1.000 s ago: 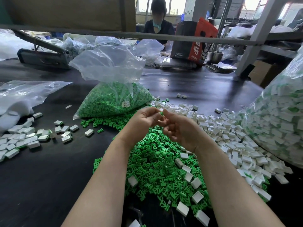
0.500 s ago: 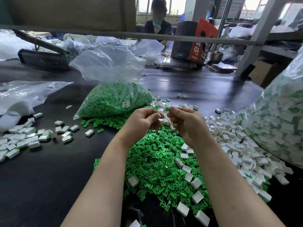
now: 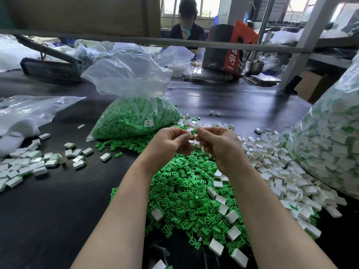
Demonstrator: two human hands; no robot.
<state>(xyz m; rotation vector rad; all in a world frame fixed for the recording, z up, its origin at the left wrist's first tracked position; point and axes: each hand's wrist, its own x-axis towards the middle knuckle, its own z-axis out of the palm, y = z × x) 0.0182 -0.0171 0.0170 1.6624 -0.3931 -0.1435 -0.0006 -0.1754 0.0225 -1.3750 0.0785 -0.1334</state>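
Note:
My left hand (image 3: pixel 168 141) pinches a small white cap (image 3: pixel 189 135) at its fingertips. My right hand (image 3: pixel 217 144) pinches a small green insert (image 3: pixel 193 131) right beside the cap, and more small white pieces show under its curled fingers. Both hands hover above a heap of loose green inserts (image 3: pixel 182 191) on the black table (image 3: pixel 58 200). Loose white caps (image 3: pixel 272 162) spread to the right of the heap, some lying on it.
An open clear bag of green inserts (image 3: pixel 136 117) stands behind the hands. A large bag of assembled white pieces (image 3: pixel 330 142) fills the right edge. Finished white pieces (image 3: pixel 29 164) lie at the left, beside a flat plastic bag (image 3: pixel 29 111). A person (image 3: pixel 187 22) sits across the table.
My hands have drawn slightly apart and risen a little. The green insert now shows at my right fingertips next to the white cap in my left.

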